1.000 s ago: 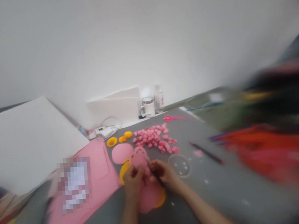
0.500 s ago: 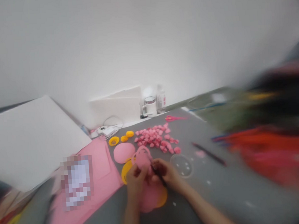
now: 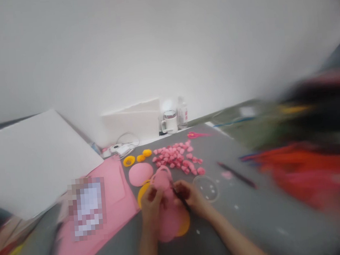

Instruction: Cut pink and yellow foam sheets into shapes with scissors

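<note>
Between the fingers of my left hand (image 3: 151, 198) is a piece of pink paper (image 3: 162, 179), with a thin curved strip looping at its top. My right hand (image 3: 187, 192) is closed around a slim dark tool (image 3: 181, 199), whose tip meets the paper's right edge; blur hides its exact kind. Beneath both hands lie a large pink round (image 3: 169, 224) and a yellow round (image 3: 184, 224) partly under it. Another pink disc (image 3: 140, 174) rests beyond my left hand, close to a yellow piece (image 3: 143, 191).
Many small pink pieces (image 3: 172, 156) are heaped farther back. Around them are yellow rounds (image 3: 129, 161), pink scissors (image 3: 196, 135), a dark pen (image 3: 236, 174) and a clear disc (image 3: 206, 188). Pink sheets (image 3: 114, 209) lie left; a white mug (image 3: 169, 122) and bottle (image 3: 182, 113) stand behind.
Both hands stay nearly in place, with only a slight shift of the pink paper and fingers. The rest of the table looks the same.
</note>
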A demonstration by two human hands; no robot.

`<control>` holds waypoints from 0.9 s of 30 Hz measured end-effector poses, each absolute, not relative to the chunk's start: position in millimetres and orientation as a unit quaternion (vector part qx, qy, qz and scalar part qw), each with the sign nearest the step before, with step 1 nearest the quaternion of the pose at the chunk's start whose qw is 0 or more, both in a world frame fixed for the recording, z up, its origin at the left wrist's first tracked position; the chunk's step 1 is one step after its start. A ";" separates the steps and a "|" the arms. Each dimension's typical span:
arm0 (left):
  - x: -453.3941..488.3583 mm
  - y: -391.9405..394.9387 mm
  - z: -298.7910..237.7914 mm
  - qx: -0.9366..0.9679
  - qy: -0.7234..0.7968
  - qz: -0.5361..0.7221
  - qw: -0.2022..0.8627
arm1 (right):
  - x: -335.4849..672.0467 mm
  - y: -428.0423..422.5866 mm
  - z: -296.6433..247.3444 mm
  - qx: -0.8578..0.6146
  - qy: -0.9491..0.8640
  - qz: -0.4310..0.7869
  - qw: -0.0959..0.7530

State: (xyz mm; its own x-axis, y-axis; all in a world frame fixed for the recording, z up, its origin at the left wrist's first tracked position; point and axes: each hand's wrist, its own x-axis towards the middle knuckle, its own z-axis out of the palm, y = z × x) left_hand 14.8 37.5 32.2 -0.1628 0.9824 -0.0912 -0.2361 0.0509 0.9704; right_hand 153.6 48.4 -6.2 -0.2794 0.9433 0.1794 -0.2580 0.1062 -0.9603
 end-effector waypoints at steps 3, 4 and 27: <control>14.9 37.4 32.3 0.371 0.491 0.583 0.531 | 153.7 49.0 -8.4 -0.326 -0.545 0.581 0.509; 14.8 37.4 32.1 0.368 0.488 0.586 0.532 | 153.5 49.1 -8.8 -0.326 -0.546 0.580 0.509; 12.2 39.1 21.5 0.400 0.547 0.565 0.470 | 146.3 47.1 -10.4 -0.295 -0.515 0.618 0.516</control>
